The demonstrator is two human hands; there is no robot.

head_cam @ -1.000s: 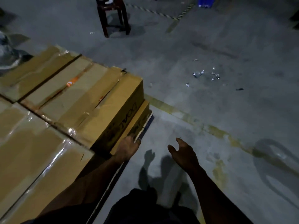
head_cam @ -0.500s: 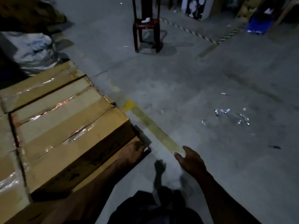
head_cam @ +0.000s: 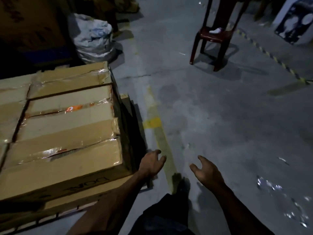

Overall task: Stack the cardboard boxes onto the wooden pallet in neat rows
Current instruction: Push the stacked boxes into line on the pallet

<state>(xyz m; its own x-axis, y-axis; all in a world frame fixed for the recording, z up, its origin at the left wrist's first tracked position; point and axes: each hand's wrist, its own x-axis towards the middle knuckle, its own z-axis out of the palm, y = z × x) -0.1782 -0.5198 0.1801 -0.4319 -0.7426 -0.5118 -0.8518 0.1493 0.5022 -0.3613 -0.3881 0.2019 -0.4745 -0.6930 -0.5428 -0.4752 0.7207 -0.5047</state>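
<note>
At the far left the cardboard boxes [head_cam: 64,126] lie in tight rows, their taped tops level and their sides touching, with a lower layer showing under the near edge. The wooden pallet [head_cam: 125,99] beneath them is mostly hidden; only a pale corner of what is probably its board pokes out at the right side of the stack, and the dim light makes this hard to confirm. Behind the stack sits a crumpled plastic sack [head_cam: 94,39] against dark stored goods.

Just right of the stack's near corner the left hand [head_cam: 150,162] hangs over the concrete floor [head_cam: 220,124], fingers loosely spread and gripping nothing, close to the box edge but apart from it. A yellow floor line [head_cam: 153,122] runs past it. Further right the right hand [head_cam: 205,172] is likewise spread and empty, palm turned inward, well clear of any box. A red plastic chair [head_cam: 213,36] stands beyond, and shiny scraps [head_cam: 271,185] litter the floor at the lower right.

Judging by this, at least two layers look placed and squared. No loose box is in sight, so whether more remain to be fetched cannot be told from here
</note>
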